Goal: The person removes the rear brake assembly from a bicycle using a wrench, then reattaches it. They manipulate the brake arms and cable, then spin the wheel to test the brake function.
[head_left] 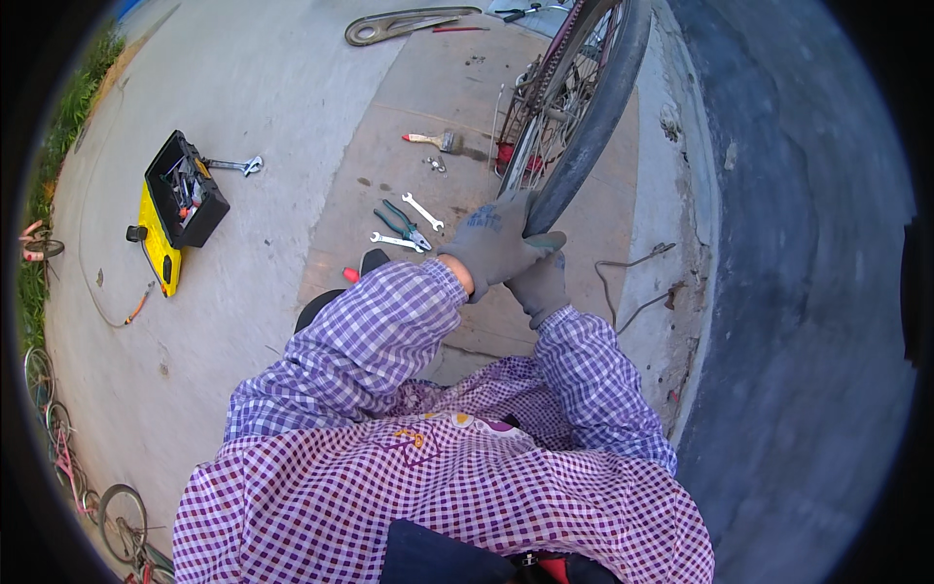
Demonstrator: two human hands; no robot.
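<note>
Both my hands wear grey work gloves and meet at the near end of a bicycle wheel (pixel 591 136) with a black tyre. My left hand (pixel 494 238) is closed over the tyre and rim there, its back turned up. Just below it, close against the left, my right hand (pixel 541 290) has its fingers mostly hidden behind the left hand. The wheel's hub, spokes and a chain (pixel 555 51) show beyond. Left of my hands lie pliers (pixel 404 227) with dark green handles, one open-end wrench (pixel 422 211) and another wrench (pixel 395 241).
A paintbrush (pixel 438 141) and small metal parts (pixel 434 164) lie on the brown board (pixel 389 117). Further left are an open black-and-yellow toolbox (pixel 185 200) and an adjustable wrench (pixel 236 165). A chain guard (pixel 404 24) lies at the back; a bent metal rod (pixel 623 265) lies right.
</note>
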